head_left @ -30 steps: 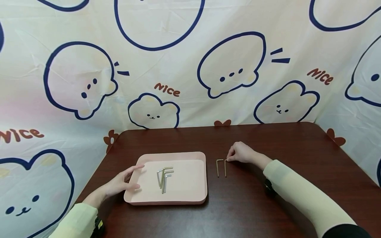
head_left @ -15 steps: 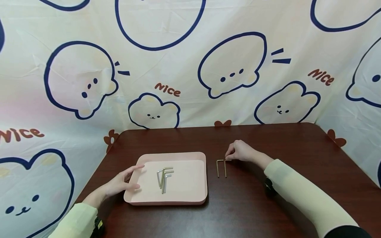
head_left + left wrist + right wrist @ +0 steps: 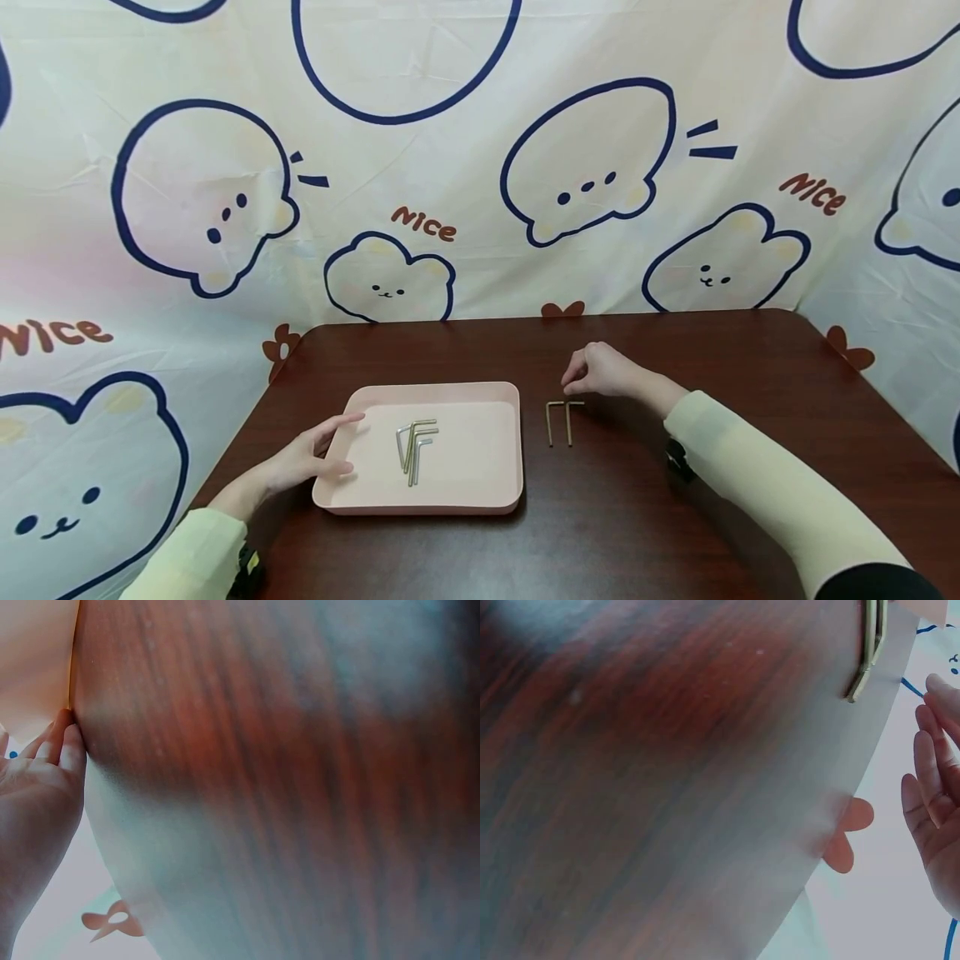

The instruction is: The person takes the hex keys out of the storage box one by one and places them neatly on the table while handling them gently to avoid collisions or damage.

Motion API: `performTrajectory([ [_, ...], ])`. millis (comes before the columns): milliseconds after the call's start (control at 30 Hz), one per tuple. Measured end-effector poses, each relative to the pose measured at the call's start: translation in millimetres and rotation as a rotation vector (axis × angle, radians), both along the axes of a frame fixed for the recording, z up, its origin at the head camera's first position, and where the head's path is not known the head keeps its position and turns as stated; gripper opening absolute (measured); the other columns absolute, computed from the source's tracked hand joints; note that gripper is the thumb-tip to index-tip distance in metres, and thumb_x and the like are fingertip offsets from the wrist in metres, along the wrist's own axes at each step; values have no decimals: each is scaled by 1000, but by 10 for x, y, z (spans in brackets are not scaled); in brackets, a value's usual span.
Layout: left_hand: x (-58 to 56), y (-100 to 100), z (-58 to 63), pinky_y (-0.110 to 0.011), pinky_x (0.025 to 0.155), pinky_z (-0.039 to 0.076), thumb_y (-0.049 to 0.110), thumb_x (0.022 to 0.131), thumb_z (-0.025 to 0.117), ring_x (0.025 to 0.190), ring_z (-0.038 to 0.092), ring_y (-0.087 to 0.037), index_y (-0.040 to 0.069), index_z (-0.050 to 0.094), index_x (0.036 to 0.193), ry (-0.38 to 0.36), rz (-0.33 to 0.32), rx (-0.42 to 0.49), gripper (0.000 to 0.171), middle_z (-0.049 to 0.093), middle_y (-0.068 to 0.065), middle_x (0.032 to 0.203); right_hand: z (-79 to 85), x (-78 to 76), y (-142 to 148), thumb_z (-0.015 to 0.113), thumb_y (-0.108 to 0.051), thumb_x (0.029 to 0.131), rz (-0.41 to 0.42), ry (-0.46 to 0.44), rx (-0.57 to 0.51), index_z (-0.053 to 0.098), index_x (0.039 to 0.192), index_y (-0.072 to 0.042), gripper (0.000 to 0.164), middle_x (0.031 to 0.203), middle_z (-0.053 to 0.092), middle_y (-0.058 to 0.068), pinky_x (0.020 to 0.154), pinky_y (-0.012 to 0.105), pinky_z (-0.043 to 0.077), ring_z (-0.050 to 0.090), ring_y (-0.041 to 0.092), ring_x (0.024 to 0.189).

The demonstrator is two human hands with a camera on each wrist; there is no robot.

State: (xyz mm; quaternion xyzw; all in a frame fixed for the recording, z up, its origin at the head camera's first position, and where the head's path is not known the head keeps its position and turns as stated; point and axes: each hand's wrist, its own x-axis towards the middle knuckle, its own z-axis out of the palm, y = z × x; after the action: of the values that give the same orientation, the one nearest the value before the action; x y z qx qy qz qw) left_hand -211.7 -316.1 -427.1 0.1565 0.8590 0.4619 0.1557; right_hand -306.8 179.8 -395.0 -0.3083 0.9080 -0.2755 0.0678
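The released right hand hovers near two brass-coloured L-shaped metal rods on the brown wood-grain bench; the left hand grips a pink rectangular tray. Only the head view shows red-brown "Nice" lettering.

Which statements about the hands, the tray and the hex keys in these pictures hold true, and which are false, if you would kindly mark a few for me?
1. The left hand touches the left side of the pink tray. True.
2. Every hex key lies inside the tray. False: two gold-toned hex keys lie on the wood-grain table, right of the tray.
3. The right hand is apart from those two keys. True.
4. All keys in the tray are gold-toned. False: silver-toned keys lie there too.
5. The table keys' short arms point toward the tray. False: both point away from it.
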Motion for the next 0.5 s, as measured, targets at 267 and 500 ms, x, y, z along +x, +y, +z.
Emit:
performTrajectory([
  [267, -3, -1, 8, -57, 101, 31, 13, 83, 76, 132, 33, -44, 5, 34, 149, 3, -5, 4, 79, 31, -28, 148, 103, -18, -73, 79, -13, 82, -2, 6, 4, 79, 89, -11, 7, 80, 67, -7, 68, 28, 51, 59, 11, 73],
  [500, 2, -2, 6, -57, 100, 32, 13, 83, 76, 132, 33, -44, 4, 35, 148, 6, -7, 0, 77, 31, -29, 148, 196, -21, -129, 79, -14, 82, 9, 20, -2, 79, 89, -13, 7, 82, 66, -8, 68, 28, 50, 59, 10, 74],
])
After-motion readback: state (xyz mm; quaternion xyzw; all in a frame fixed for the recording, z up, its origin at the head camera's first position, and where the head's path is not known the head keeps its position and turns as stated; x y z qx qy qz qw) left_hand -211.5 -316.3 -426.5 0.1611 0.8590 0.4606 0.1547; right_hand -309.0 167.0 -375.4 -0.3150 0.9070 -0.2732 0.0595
